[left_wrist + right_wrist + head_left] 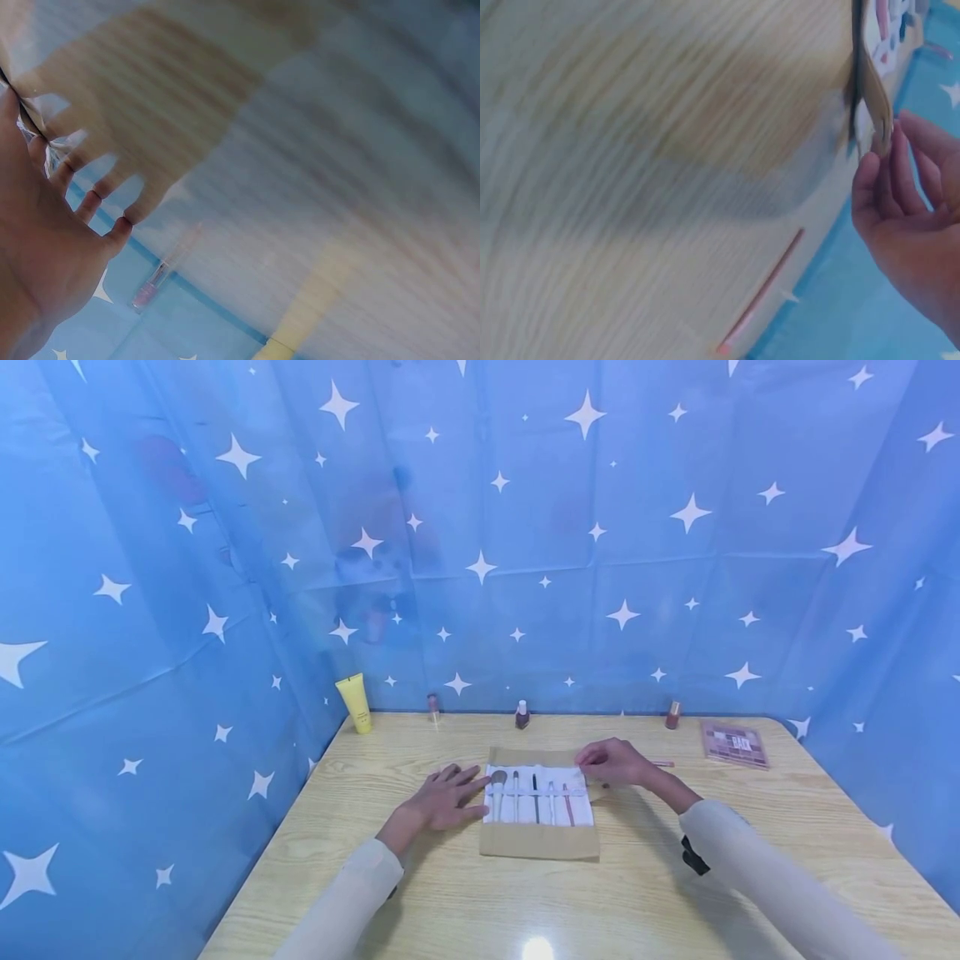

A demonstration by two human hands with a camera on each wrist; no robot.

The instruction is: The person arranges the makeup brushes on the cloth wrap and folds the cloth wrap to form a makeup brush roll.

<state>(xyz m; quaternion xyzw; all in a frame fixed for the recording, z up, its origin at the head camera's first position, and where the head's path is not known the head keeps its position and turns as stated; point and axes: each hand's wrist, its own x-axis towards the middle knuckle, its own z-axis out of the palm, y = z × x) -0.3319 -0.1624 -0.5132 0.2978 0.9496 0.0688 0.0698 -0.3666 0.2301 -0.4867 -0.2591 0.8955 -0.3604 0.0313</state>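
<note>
A tan brush roll [540,842] with a white lining lies unrolled on the table. Several makeup brushes stand in its slots, among them a wide fluffy brush [498,778] at the left, a black-handled one [536,802] and a pink one [568,806] at the right. My left hand [446,799] is spread out, fingertips at the roll's left edge. At the upper right edge, my right hand [615,762] pinches the roll between thumb and fingers. The right wrist view shows the pinched tan edge [876,97] tilted up from the table.
A loose pink stick [761,290] lies right of the roll. Along the back edge stand a yellow tube [356,703], a small lip gloss tube [433,707], a dark nail polish bottle [522,716] and a reddish-brown bottle [672,717]. An eyeshadow palette [735,745] lies at the back right.
</note>
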